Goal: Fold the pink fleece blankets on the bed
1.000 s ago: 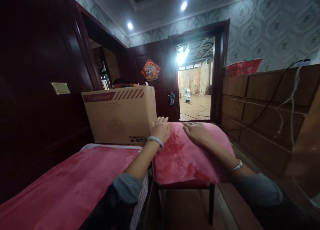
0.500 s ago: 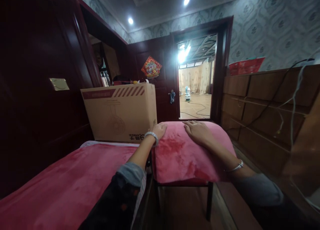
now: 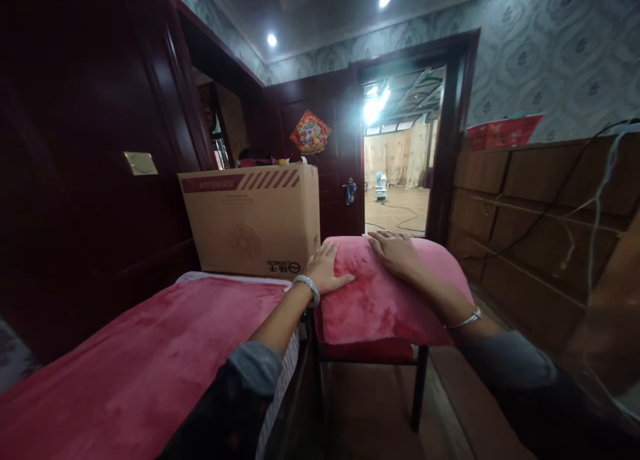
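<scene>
A pink plush cover point(image 3: 370, 310) drapes over a dark-legged chair point(image 3: 419, 387), whose red seat shows below the cover's front edge. My left hand point(image 3: 326, 270) lies on the cover's left side, palm down, with its fingers spread and thumb pointing right. On the far part of the cover rests my right hand point(image 3: 397, 252), its fingers stretched out and flat. Neither hand grips anything that shows. A pale bangle circles my left wrist and a silver one my right.
A large cardboard box point(image 3: 250, 223) stands behind a pink-covered surface point(image 3: 165, 347) on the left. Brown stacked boxes or drawers point(image 3: 545, 207) line the right wall, with a red container point(image 3: 504, 132) on top and cables hanging down. Beyond the open doorway stands a small fan point(image 3: 381, 187).
My left hand has opened, its thumb now spread to the right over the cover. The cover's front edge has risen, exposing more red seat. The view has turned slightly left.
</scene>
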A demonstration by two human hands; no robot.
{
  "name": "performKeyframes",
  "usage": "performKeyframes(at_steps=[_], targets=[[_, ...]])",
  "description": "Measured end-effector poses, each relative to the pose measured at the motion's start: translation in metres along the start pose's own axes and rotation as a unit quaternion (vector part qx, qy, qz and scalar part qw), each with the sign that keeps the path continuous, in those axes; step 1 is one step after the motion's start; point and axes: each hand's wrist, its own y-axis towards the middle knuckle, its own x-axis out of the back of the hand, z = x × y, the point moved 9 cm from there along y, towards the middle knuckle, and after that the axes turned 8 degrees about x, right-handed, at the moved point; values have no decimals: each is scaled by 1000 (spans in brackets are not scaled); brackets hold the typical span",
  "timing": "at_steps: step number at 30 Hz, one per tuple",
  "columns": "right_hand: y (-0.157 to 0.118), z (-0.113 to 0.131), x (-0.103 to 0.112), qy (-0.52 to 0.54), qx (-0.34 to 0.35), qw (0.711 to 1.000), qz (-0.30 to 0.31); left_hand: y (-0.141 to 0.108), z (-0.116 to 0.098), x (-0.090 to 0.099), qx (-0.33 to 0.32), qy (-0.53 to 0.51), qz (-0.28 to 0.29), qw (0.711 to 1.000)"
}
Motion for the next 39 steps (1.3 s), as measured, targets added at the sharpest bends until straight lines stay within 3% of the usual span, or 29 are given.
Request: performKeyframes(at_steps=[5, 8, 11, 18, 21, 23, 26, 29, 32, 35, 39], targets=[[6, 79, -6, -9, 106, 994, -23, 2, 3, -6, -16, -25, 13, 999], [1, 92, -15, -27, 133, 991, -22, 2, 4, -7, -15, -25, 28, 999], [-12, 57, -13, -42, 103, 993, -42, 0, 5, -10, -13, -17, 43, 999], [-73, -91, -2, -56, -58, 995, -60, -2, -2, -8, -14, -11, 45, 999], [-90, -117, 10, -78, -110, 988, -74, -4, -1, -6, -5, -20, 47, 999], [-92, -103, 25, -97, -95, 984, -118, -9, 0, -4, 5, -30, 50, 998], [-80, -39, 32, -91, 3, 983, -159, -20, -3, 0, -5, -9, 32, 999], [-62, 37, 15, -72, 95, 982, -145, -32, -12, -1, -39, 33, 11, 999], [-50, 88, -9, -62, 143, 980, -123, -36, -12, -7, -40, 57, 8, 998], [-54, 95, -24, -74, 156, 978, -113, -34, -10, -9, -46, 72, 3, 996], [-88, 48, -23, -105, 131, 977, -134, -33, -9, -10, -63, 65, 3, 996]])
